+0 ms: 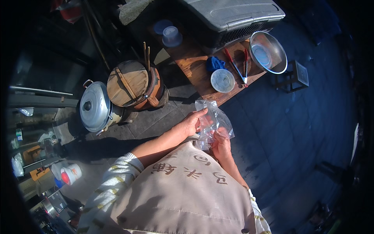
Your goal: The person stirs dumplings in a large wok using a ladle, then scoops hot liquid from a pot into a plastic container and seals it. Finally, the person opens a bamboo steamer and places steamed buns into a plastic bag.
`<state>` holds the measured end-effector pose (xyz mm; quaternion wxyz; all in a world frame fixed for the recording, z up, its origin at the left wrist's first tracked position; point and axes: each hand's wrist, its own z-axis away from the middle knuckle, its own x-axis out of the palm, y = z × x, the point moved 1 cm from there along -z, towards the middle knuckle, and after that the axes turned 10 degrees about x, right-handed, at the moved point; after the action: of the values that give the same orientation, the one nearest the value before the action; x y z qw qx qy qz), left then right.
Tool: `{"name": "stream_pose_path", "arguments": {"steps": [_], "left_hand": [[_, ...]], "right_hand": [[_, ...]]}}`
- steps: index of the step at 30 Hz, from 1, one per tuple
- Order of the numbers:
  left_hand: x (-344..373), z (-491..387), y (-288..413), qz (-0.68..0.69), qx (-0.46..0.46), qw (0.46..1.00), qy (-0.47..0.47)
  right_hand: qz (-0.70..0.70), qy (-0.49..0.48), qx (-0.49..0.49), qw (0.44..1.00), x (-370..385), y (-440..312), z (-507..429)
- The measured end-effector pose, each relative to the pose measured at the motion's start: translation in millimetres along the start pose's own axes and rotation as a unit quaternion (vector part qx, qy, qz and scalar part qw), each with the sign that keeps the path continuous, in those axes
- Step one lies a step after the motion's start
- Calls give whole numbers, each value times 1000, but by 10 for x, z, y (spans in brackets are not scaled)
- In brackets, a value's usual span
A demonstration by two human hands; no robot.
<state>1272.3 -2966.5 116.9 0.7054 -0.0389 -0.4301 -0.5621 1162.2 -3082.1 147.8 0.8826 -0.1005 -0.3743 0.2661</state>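
A thin clear plastic bag (217, 118) is spread between my two hands, just above the apron and near the corner of a wooden table (194, 70). My left hand (196, 120) pinches its left part with the thumb on top, and some fingers show through the film. My right hand (221, 143) grips its lower edge, partly behind the plastic. On the table beyond the bag stand a round clear plastic tub (222, 80), a crumpled blue cloth (215, 63) and tongs with red and metal arms (235, 68).
A steel bowl (276, 60) and a large grey lidded box (233, 13) are at the table's far side. To the left stand a wooden-lidded barrel (128, 83) and a lidded aluminium pot (95, 106). A small stool (295, 76) stands right of the table.
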Motion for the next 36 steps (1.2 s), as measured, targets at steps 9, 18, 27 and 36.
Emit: {"name": "stream_pose_path", "arguments": {"steps": [9,18,27,36], "left_hand": [[257,316,720,-237,208,928,-199],[316,560,898,-418,199,856,-230],[199,574,1004,-665,539,505,108],[-49,294,394,-371,348,861,28]], "right_hand": [[356,50,-189,914,-263,-666,-12],[696,-32,-283,660,947,-939,123],[523,-57,-124,841,758,-660,-174],[412,27,-193,890,380,-241,-618]]}}
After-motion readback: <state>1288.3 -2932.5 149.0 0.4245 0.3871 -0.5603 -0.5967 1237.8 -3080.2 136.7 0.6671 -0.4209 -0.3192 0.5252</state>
